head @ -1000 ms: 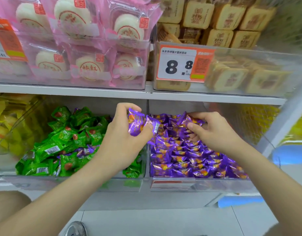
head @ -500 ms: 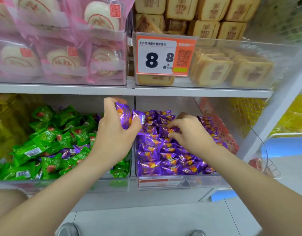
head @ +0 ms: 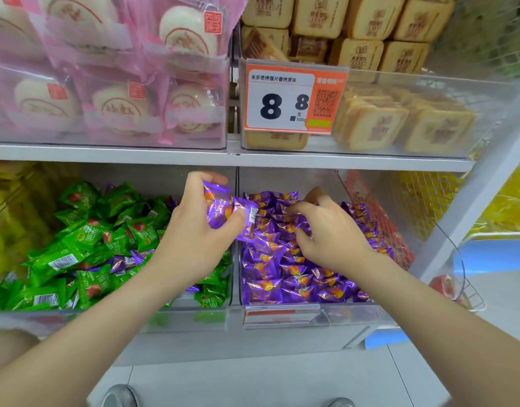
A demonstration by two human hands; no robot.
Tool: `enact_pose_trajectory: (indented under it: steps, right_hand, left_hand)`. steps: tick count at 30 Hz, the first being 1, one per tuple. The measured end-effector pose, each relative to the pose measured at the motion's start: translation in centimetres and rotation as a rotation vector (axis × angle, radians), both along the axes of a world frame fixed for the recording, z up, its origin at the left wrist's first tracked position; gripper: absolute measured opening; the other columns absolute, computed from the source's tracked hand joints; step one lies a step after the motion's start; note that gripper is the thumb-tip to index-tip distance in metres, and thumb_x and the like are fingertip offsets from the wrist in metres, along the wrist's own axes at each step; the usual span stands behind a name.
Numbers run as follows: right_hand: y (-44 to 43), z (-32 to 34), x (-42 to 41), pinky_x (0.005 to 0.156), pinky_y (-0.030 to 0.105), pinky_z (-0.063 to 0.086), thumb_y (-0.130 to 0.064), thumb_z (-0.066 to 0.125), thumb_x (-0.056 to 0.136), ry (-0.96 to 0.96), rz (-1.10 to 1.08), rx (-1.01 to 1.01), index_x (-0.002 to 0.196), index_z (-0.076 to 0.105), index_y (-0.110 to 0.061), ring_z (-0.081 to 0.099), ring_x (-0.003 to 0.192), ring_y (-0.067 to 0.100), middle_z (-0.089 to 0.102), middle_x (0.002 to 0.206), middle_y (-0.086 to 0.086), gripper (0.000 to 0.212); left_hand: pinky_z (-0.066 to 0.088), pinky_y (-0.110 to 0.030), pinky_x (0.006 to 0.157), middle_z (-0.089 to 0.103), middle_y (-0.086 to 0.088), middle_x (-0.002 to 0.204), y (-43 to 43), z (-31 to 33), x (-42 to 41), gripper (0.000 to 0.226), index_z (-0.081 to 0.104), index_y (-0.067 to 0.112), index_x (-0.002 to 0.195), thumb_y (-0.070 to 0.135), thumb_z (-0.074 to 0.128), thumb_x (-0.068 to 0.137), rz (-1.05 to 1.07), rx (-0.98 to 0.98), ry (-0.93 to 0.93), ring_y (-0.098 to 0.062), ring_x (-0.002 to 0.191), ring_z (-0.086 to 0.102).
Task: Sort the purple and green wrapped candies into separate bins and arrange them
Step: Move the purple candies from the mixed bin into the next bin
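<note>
Our left hand [head: 194, 239] clutches a few purple candies [head: 220, 210] right above the wall where the green bin [head: 106, 315] meets the purple bin [head: 355, 312], just under the edge of the upper shelf [head: 341, 163]. Our right hand [head: 338, 233] lies curled on the purple pile [head: 282, 277] near the bin's back; whether it pinches any we cannot tell. Some stray purple candies [head: 126, 261] sit among the green candies [head: 85, 236] toward the green bin's front.

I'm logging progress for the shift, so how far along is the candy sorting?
Done: the right bin shows only a purple pile. In hand: the left hand holds a few purple candies by the divider; the right hand reaches into that pile. Left: several purple strays lie among the green candies in the left bin.
</note>
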State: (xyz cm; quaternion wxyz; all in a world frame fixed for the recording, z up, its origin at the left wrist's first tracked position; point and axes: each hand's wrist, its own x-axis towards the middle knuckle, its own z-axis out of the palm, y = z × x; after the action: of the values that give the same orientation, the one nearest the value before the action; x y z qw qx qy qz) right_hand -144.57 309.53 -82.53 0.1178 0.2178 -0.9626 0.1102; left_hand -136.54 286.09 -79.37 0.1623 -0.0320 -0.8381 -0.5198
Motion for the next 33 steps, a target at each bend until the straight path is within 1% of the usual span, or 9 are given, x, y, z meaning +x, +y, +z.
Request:
enact_pose_trajectory:
  steps: [3,6,9,13,16,20,25,29,33]
  right_hand:
    - [-0.9,2.0,1.6,0.075,0.029,0.053,-0.016,0.065,0.096,-0.067,0.004,-0.479,0.113,0.075,-0.025,0.064,0.076,0.013,0.068,0.092,-0.003,0.021]
    - [-2.5,4.5,4.6,0.075,0.036,0.06,-0.006,0.063,0.101,-0.536,0.18,-1.056,0.12,0.073,-0.016,0.068,0.078,0.016,0.074,0.092,0.001,0.023]
    - [-2.9,4.8,5.9,0.074,0.038,0.06,-0.01,0.072,0.097,-0.704,0.174,-1.161,0.118,0.073,-0.009,0.066,0.076,0.024,0.077,0.098,0.01,0.021]
    - [-2.0,5.2,5.5,0.068,0.031,0.059,-0.001,0.07,0.095,-0.879,-0.012,-1.345,0.105,0.069,0.003,0.067,0.07,0.025,0.073,0.083,0.014,0.011]
    - [-1.4,5.2,5.2,0.066,0.031,0.06,0.002,0.071,0.093,-0.877,-0.129,-1.513,0.11,0.066,-0.002,0.067,0.071,0.024,0.073,0.089,0.014,0.018]
    - [-1.4,4.6,5.7,0.073,0.028,0.061,-0.013,0.078,0.092,-0.843,-0.06,-1.394,0.102,0.074,0.002,0.07,0.083,0.023,0.071,0.101,0.019,0.018]
    - [0.1,6.2,5.7,0.079,0.032,0.063,-0.016,0.077,0.086,-0.935,0.121,-1.249,0.114,0.076,0.0,0.078,0.092,0.033,0.078,0.104,0.02,0.032]
    - [1.3,5.9,4.9,0.076,0.037,0.063,-0.019,0.078,0.094,-0.553,0.175,-0.795,0.106,0.08,-0.017,0.077,0.084,0.023,0.08,0.095,0.005,0.012]
    - [2.8,3.9,2.1,0.075,0.031,0.059,-0.03,0.077,0.095,-0.252,0.023,-0.618,0.096,0.081,-0.024,0.072,0.071,0.011,0.078,0.081,-0.007,0.007]
  left_hand:
    - [0.048,-0.034,0.066,0.054,-0.005,0.076,0.0,0.8,0.4,0.037,0.047,0.033,0.123,0.026,0.072,0.096,-0.08,-0.005,0.023,-0.022,0.062,0.049]
    - [0.054,-0.035,0.072,0.065,0.001,0.09,0.2,1.3,0.8,0.038,0.049,0.031,0.124,0.024,0.074,0.096,-0.234,0.025,0.034,-0.022,0.071,0.062]
    - [0.055,-0.035,0.078,0.07,0.006,0.1,0.4,0.8,0.9,0.038,0.048,0.029,0.126,0.029,0.072,0.097,-0.312,-0.017,0.06,-0.019,0.085,0.069]
    - [0.045,-0.025,0.081,0.057,0.025,0.114,0.4,-0.3,1.1,0.04,0.047,0.037,0.126,0.05,0.069,0.095,-0.259,-0.302,0.21,-0.005,0.097,0.059]
    - [0.049,-0.036,0.084,0.051,0.022,0.119,0.5,-0.3,1.1,0.05,0.05,0.036,0.126,0.062,0.07,0.089,-0.288,-0.443,0.268,-0.009,0.102,0.057]
    - [0.05,-0.032,0.083,0.059,0.018,0.111,1.2,-0.2,1.1,0.034,0.057,0.03,0.121,0.036,0.076,0.094,-0.287,-0.489,0.365,-0.007,0.097,0.06]
    - [0.05,-0.037,0.064,0.067,0.002,0.079,1.3,0.4,0.9,0.029,0.059,0.029,0.104,0.015,0.08,0.09,-0.216,-0.167,0.235,-0.02,0.063,0.058]
    - [0.048,-0.032,0.065,0.065,0.004,0.081,1.3,0.5,0.6,0.026,0.058,0.03,0.106,0.022,0.079,0.092,-0.211,-0.18,0.168,-0.019,0.069,0.059]
    - [0.039,-0.011,0.078,0.048,0.012,0.111,1.1,-0.1,0.3,0.025,0.057,0.037,0.11,0.031,0.075,0.094,-0.156,-0.26,0.145,-0.005,0.094,0.056]
